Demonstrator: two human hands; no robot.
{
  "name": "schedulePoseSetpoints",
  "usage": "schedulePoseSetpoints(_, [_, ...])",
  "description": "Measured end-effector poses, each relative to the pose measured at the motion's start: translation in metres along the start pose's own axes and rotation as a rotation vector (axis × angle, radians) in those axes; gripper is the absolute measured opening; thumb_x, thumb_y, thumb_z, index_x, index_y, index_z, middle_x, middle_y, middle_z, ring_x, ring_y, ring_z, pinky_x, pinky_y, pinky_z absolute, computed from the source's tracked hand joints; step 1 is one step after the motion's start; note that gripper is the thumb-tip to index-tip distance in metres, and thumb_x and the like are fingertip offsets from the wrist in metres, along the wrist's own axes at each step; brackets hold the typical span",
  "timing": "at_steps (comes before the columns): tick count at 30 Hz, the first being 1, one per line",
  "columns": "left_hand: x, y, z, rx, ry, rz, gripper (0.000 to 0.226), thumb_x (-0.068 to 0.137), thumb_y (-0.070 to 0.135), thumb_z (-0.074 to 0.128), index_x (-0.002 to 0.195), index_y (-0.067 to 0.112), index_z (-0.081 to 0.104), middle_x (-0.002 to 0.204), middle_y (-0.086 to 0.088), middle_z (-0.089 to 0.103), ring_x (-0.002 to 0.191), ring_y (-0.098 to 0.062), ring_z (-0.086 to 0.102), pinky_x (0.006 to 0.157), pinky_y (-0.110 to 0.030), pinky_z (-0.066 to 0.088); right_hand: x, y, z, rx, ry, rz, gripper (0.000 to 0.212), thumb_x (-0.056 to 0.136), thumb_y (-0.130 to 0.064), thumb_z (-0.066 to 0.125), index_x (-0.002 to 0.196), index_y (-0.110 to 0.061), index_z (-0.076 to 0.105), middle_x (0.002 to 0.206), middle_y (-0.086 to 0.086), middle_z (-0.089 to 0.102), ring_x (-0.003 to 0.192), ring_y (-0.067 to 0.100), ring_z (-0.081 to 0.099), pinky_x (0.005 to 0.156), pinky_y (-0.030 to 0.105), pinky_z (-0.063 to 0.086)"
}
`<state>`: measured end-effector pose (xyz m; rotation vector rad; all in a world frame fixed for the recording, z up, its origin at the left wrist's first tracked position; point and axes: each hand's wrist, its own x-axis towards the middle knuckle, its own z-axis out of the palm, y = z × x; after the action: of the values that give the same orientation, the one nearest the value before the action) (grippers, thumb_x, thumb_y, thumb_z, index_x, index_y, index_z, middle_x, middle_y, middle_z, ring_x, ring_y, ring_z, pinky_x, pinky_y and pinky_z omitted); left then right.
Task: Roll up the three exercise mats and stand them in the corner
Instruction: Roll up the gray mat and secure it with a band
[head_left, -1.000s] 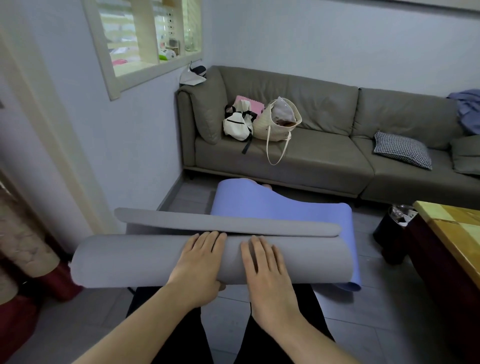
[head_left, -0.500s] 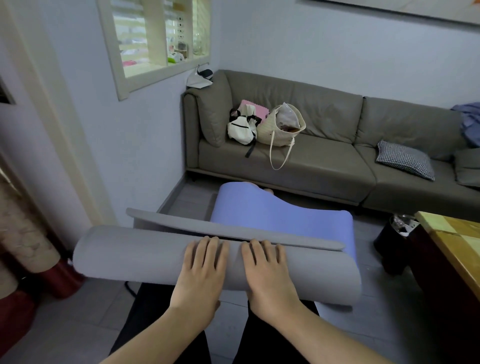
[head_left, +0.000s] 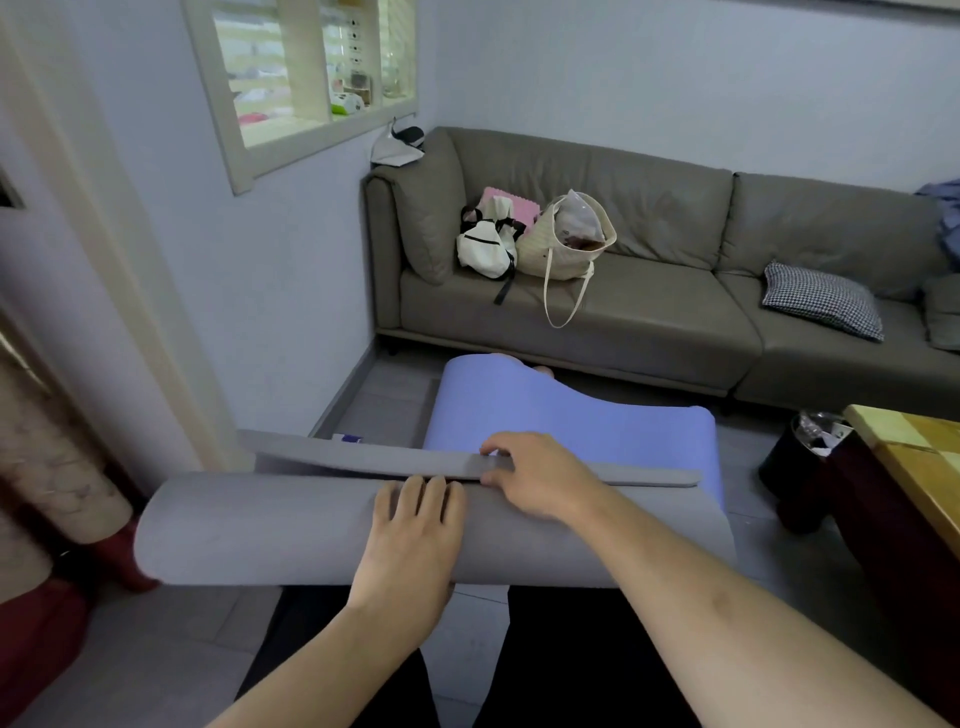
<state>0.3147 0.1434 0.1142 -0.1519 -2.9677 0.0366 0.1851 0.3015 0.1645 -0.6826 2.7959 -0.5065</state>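
Grey floor tiles (head_left: 171, 649) run to a corner beside a grey sofa (head_left: 623, 312), where bags (head_left: 524, 244) and a checked cushion (head_left: 823, 299) sit; a wooden desk (head_left: 914, 447) edges in at right. We have the grey mat (head_left: 260, 525) nearly rolled, the roll lying across our lap, with its last free flap (head_left: 363, 460) standing out just beyond the roll. Our left hand (head_left: 413, 540) lies flat on top of the roll, fingers straight and together, gripping nothing; we judge it pins the coil so it cannot spring loose. Our right hand (head_left: 540, 478) curls over the flap's edge, thumb beneath, apparently to draw that tail tight onto the roll. A purple mat (head_left: 571, 421) lies unrolled on the floor behind, touching the grey one. We see no third mat. Nothing stands in the corner yet.
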Motion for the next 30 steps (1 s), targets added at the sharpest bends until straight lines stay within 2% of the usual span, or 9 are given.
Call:
schedulePoseSetpoints(3, [0.000,-0.006,0.004,-0.077,0.022,-0.015,0.104,0.043,0.033,0.094,0.137,0.008,0.055,0.129,-0.011,0.050,0.120,-0.035,0.052,0.110,-0.053,0.043,-0.002,-0.007,0.007,-0.273,0.098,-0.107,0.022,0.111,-0.033,0.049,0.125,-0.022,0.060,0.110,0.006,0.069,0.099,0.032,0.066,0.072,0.041,0.045])
schedulePoseSetpoints(6, [0.003,-0.013,-0.002,-0.198,0.022,-0.051,0.111,0.051,0.042,0.095,0.149,0.021,0.046,0.145,-0.010,0.033,0.136,-0.033,0.035,0.118,-0.046,0.035,-0.016,-0.014,0.002,-0.387,0.207,-0.133,0.016,0.109,-0.017,0.042,0.119,-0.018,0.055,0.102,0.007,0.072,0.084,0.035,0.064,0.060,0.040,0.029])
schedulePoseSetpoints(11, [0.014,-0.020,-0.008,-0.260,-0.016,0.004,0.116,0.054,0.056,0.094,0.154,0.027,0.041,0.129,0.003,0.032,0.123,-0.021,0.037,0.120,-0.037,0.030,-0.028,-0.009,-0.006,-0.371,0.236,-0.126,0.012,0.104,-0.012,0.050,0.099,-0.021,0.043,0.094,0.004,0.076,0.066,0.033,0.055,0.050,0.036,0.015])
schedulePoseSetpoints(15, [0.018,-0.028,0.000,-0.356,0.011,0.012,0.121,0.046,0.056,0.096,0.153,0.028,0.046,0.122,0.009,0.035,0.116,-0.017,0.040,0.114,-0.032,0.032,-0.042,-0.008,0.007,-0.348,0.317,-0.226,0.028,0.081,-0.012,0.084,0.090,-0.015,0.057,0.065,0.002,0.068,0.052,0.029,0.060,0.043,0.031,0.015])
schedulePoseSetpoints(16, [0.017,-0.029,0.003,-0.393,0.035,0.014,0.119,0.045,0.054,0.096,0.151,0.028,0.048,0.121,0.011,0.035,0.115,-0.016,0.040,0.113,-0.032,0.033,-0.046,-0.007,0.012,-0.327,0.328,-0.244,0.029,0.084,-0.022,0.084,0.097,-0.014,0.059,0.075,0.004,0.070,0.063,0.028,0.065,0.045,0.033,0.028])
schedulePoseSetpoints(18, [0.014,-0.032,0.008,-0.455,0.075,0.012,0.110,0.045,0.052,0.094,0.143,0.030,0.051,0.119,0.014,0.033,0.114,-0.016,0.040,0.110,-0.033,0.037,-0.058,-0.005,0.021,-0.291,0.227,-0.232,0.059,0.093,-0.051,0.072,0.132,-0.012,0.051,0.119,0.009,0.065,0.107,0.030,0.061,0.087,0.041,0.050])
schedulePoseSetpoints(20, [0.009,-0.034,0.014,-0.501,0.113,0.012,0.099,0.046,0.049,0.093,0.135,0.030,0.053,0.119,0.015,0.034,0.115,-0.015,0.040,0.105,-0.034,0.042,-0.071,-0.005,0.030,-0.420,0.119,-0.218,0.111,0.078,-0.072,0.076,0.156,-0.010,0.025,0.141,0.013,0.045,0.130,0.035,0.043,0.119,0.050,0.032])
schedulePoseSetpoints(24, [-0.004,-0.033,0.026,-0.586,0.252,0.015,0.096,0.050,0.038,0.099,0.136,0.024,0.059,0.131,0.017,0.043,0.128,-0.010,0.038,0.108,-0.035,0.042,-0.073,-0.010,0.053,-0.592,0.128,-0.160,0.140,0.070,-0.062,0.089,0.164,-0.014,-0.003,0.147,0.028,0.034,0.136,0.050,0.034,0.120,0.071,0.019])
schedulePoseSetpoints(30, [-0.018,-0.025,0.036,-0.645,0.421,-0.014,0.092,0.049,0.022,0.105,0.133,0.021,0.068,0.137,0.016,0.047,0.133,-0.009,0.037,0.108,-0.037,0.041,-0.069,-0.008,0.068,-0.607,0.178,-0.104,0.139,0.063,-0.050,0.097,0.168,-0.026,0.010,0.150,0.030,0.039,0.138,0.055,0.040,0.112,0.078,0.026])
